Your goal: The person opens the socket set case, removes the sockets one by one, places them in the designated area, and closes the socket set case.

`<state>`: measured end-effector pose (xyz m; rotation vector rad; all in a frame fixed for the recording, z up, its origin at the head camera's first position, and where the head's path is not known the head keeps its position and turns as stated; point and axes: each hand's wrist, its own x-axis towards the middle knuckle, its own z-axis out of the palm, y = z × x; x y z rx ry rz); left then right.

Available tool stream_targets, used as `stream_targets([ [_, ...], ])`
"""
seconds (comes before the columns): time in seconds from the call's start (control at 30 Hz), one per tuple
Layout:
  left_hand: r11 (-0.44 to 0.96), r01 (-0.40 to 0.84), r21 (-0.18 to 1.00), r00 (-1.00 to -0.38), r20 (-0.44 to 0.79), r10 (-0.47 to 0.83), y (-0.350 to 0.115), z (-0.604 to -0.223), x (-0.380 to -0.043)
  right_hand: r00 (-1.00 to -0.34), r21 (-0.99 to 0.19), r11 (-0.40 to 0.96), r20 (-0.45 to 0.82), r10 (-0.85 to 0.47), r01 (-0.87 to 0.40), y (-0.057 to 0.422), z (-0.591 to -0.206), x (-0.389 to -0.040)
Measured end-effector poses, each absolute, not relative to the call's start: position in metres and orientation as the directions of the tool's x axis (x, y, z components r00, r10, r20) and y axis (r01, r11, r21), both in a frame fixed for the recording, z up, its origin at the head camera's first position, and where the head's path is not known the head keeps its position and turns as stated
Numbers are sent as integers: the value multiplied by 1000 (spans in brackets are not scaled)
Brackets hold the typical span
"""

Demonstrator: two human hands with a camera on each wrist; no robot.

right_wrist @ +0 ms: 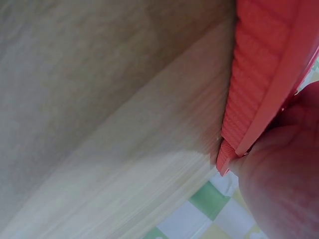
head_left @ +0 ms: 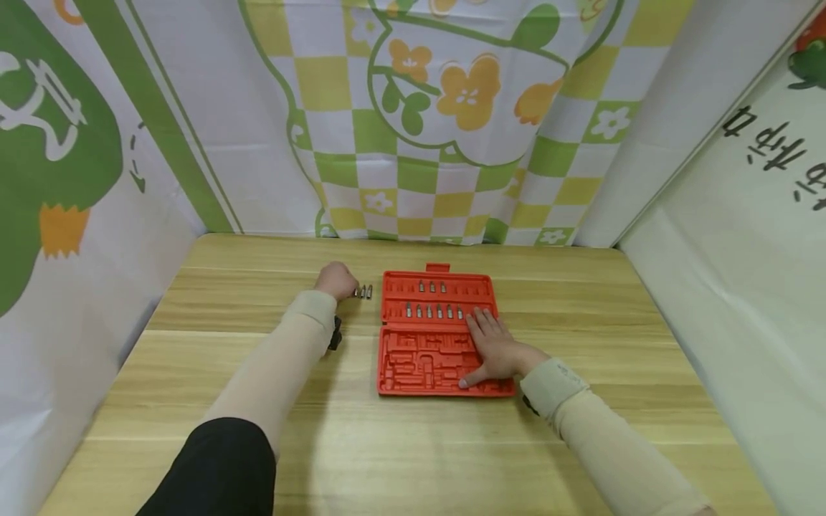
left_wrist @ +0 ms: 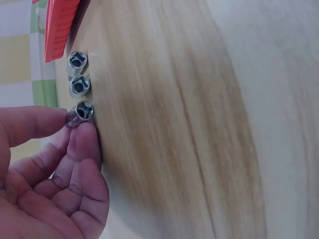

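My left hand (head_left: 336, 280) is left of the red case and pinches a small metal screwdriver bit (left_wrist: 84, 110) between thumb and fingertips at the tabletop. Two more bits, one nearer (left_wrist: 79, 85) and one farther (left_wrist: 77, 59), stand in line beside it in the left wrist view, their recessed ends facing the camera. The red plastic case (head_left: 403, 358) lies opened flat. Its far half holds a back row of three bits (head_left: 432, 287) and a front row of several bits (head_left: 429, 312). My right hand (head_left: 495, 350) rests spread over the case's right side, fingers extended, hiding part of it.
The case lies on a wooden table (head_left: 258, 265). A latch tab (head_left: 437, 267) sticks out from its far edge. Behind the table hangs a checkered, flowered cloth (head_left: 445, 172), and white printed panels (head_left: 729, 236) stand at both sides.
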<state>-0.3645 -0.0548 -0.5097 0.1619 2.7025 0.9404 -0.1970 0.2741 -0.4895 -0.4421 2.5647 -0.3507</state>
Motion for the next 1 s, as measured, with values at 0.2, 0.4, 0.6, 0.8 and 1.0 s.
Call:
stream_targets([
  [0.2, 792, 3, 611, -955, -233, 184, -51, -511, -363, -816, -329, 914, -443, -372, -238, 274, -491, -197],
  [0.4, 801, 5, 598, -957, -228, 177, -46, -504, -357, -817, -336, 911, -438, -376, -240, 275, -490, -197],
  [0.6, 805, 4, 594, -958, -230, 174, -46, -505, -357, -817, -348, 908, -435, -378, -235, 275, -489, -197],
  [0.8, 808, 3, 590, -954, -241, 179, -46, -507, -359, -818, -343, 910, -438, -373, -231, 275, -489, -198],
  [1.0, 794, -7, 608, -950, -252, 185, -48, -508, -362, -815, -343, 910, -441, -376, -234, 275, -488, -197],
])
